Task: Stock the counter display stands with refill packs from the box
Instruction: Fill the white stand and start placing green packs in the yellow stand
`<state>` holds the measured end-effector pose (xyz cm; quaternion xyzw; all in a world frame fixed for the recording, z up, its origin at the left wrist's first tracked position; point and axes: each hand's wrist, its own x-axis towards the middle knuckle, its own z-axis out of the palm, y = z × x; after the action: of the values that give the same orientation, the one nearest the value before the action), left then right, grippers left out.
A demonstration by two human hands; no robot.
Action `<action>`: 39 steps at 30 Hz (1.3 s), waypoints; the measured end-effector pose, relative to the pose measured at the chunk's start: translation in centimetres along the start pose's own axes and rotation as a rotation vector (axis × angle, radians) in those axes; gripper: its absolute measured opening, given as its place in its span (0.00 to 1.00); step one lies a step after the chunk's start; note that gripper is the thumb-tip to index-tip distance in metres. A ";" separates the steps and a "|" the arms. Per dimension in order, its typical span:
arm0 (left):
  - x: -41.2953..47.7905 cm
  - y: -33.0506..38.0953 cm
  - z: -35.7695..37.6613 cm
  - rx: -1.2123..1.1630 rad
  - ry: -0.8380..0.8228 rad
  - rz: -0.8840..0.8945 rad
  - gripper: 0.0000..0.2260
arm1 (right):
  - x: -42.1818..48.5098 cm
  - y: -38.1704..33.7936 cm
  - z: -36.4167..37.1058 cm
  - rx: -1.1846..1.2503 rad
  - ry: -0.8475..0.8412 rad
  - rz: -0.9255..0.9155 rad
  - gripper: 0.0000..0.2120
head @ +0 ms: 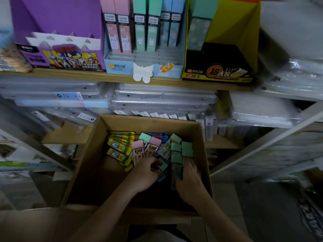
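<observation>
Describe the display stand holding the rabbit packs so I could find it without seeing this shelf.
Find the wooden shelf above the open cardboard box. On it, the pale blue stand sits between a purple stand and a yellow stand. Only it holds upright pink, green and blue packs with rabbits, and a white butterfly-shaped tab hangs off its front.

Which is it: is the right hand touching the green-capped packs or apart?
Touching. The head view shows the right hand gripping the green-capped packs, fingers round them.
</observation>
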<state>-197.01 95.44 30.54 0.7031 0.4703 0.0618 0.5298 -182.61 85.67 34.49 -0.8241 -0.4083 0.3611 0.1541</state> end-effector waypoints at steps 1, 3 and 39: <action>0.2 0.1 0.3 0.008 -0.007 -0.018 0.15 | 0.0 -0.1 0.0 0.017 0.024 -0.032 0.25; 0.6 0.2 0.7 0.016 -0.026 -0.050 0.16 | 0.2 -0.2 0.0 0.055 0.076 -0.103 0.26; 2.0 3.8 4.2 -0.219 0.104 -0.125 0.16 | 1.6 1.2 -1.6 0.540 -0.169 0.118 0.33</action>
<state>-191.19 93.97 30.97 0.6062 0.5304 0.1161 0.5812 -180.16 86.29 34.20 -0.7426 -0.2600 0.5325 0.3121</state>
